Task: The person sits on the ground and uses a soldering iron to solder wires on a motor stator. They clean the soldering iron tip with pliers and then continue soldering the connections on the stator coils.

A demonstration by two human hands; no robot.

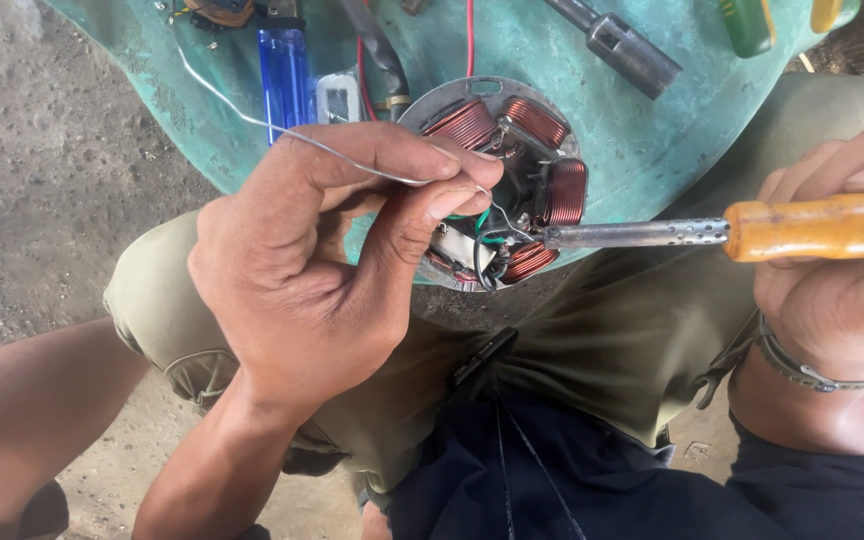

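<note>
My left hand (322,260) pinches a thin silvery solder wire (242,115) between thumb and fingers, its end bent down toward a round metal stator plate (457,95) ringed with copper coils (467,125). In my right hand (837,290) I grip the orange wooden handle of a soldering iron (652,234). Its metal shaft points left, and the tip meets the green and white wires (487,240) at the plate's near edge, right by my left fingertips.
The stator lies on a worn teal surface (632,140) over my knees. On it are a blue lighter (285,65), a dark metal socket tool (627,48), red wires (469,35) and green and yellow tool handles (747,25). Bare ground lies to the left.
</note>
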